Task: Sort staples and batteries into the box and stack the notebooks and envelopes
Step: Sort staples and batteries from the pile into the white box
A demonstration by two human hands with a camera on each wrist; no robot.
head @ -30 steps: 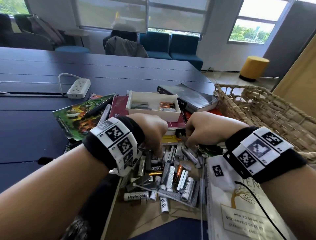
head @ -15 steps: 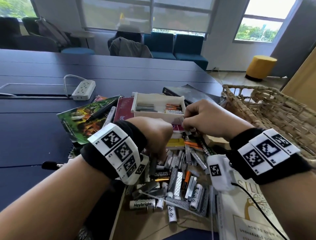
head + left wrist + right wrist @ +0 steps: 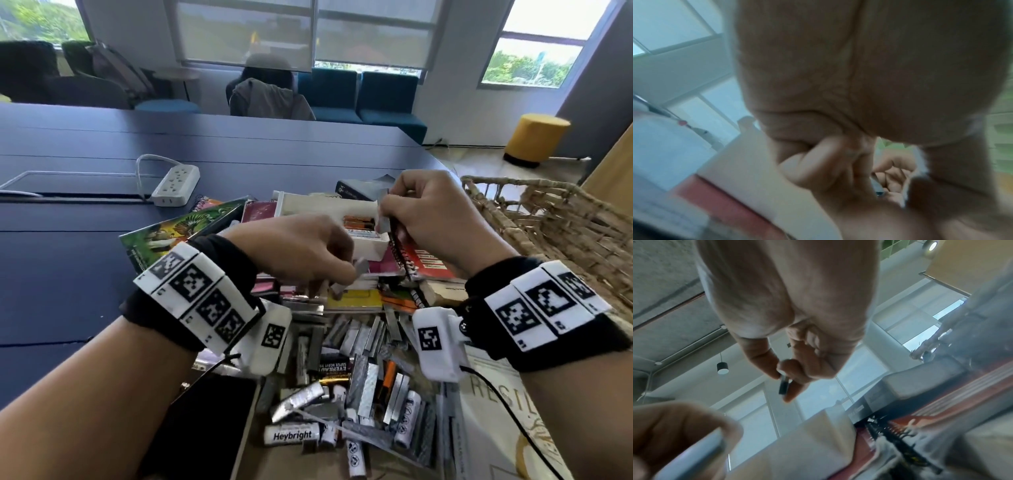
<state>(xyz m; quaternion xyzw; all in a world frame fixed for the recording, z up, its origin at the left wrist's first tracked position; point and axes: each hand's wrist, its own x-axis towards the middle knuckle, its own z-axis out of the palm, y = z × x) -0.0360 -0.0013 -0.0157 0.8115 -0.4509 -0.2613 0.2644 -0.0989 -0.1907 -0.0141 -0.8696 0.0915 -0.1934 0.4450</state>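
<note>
My right hand (image 3: 387,214) pinches a grey staple strip (image 3: 383,224) between thumb and fingers, just above the right end of the white box (image 3: 318,205). The right wrist view shows the same staple strip (image 3: 784,384) at the fingertips (image 3: 791,392). Orange batteries (image 3: 358,222) lie inside the box. My left hand (image 3: 342,270) hovers in front of the box, fingers curled round another staple strip (image 3: 361,265). A loose pile of staples and batteries (image 3: 359,380) lies below both wrists. Notebooks, one green (image 3: 178,233) and one red spiral (image 3: 424,263), lie under and around the box.
A wicker basket (image 3: 548,219) stands at the right. A white power strip (image 3: 176,185) lies on the dark table (image 3: 68,274) at the back left. A dark book (image 3: 363,188) sits behind the box and a white book (image 3: 496,418) lies at the near right.
My right hand rose from the pile and moved forward over the box's right end with a staple strip. My left hand lifted off the pile toward the box, holding a strip.
</note>
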